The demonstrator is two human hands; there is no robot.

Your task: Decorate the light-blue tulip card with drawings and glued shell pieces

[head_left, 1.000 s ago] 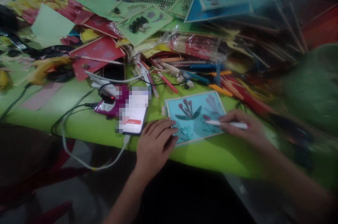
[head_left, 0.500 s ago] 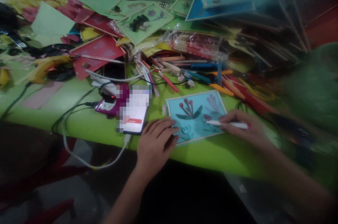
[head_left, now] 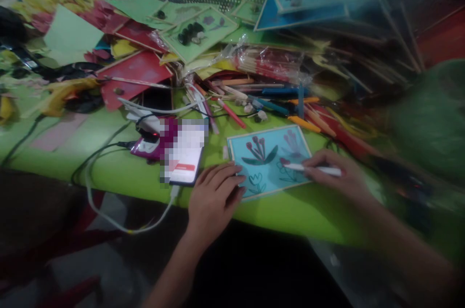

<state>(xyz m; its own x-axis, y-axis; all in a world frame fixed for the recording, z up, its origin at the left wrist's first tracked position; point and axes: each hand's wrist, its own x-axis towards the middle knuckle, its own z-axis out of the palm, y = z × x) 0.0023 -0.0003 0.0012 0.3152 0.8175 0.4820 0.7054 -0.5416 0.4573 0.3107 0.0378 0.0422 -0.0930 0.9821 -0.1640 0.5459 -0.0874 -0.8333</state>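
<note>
A light blue card [head_left: 269, 179] with a pale stick frame lies near the front edge of the green table [head_left: 290, 211]. Red and green flowers are drawn on it, and one flower at the lower left shows only a green outline. My right hand [head_left: 332, 175] is closed around a white marker [head_left: 323, 170], whose tip touches the red part of the lower right flower. At the card's left edge my left hand [head_left: 218, 189] rests flat with its fingers spread, the fingertips on the frame.
Left of the card lie a phone [head_left: 189, 153] with a white cable and a purple box [head_left: 150, 146]. Behind are markers [head_left: 232, 113], scissors with orange handles [head_left: 305, 123], a framed green card with stones [head_left: 199, 39] and a red card [head_left: 136, 73]. A yellow glue gun [head_left: 67, 92] lies left.
The marker's tip has shifted very slightly on the lower right flower. My left hand stays in place.
</note>
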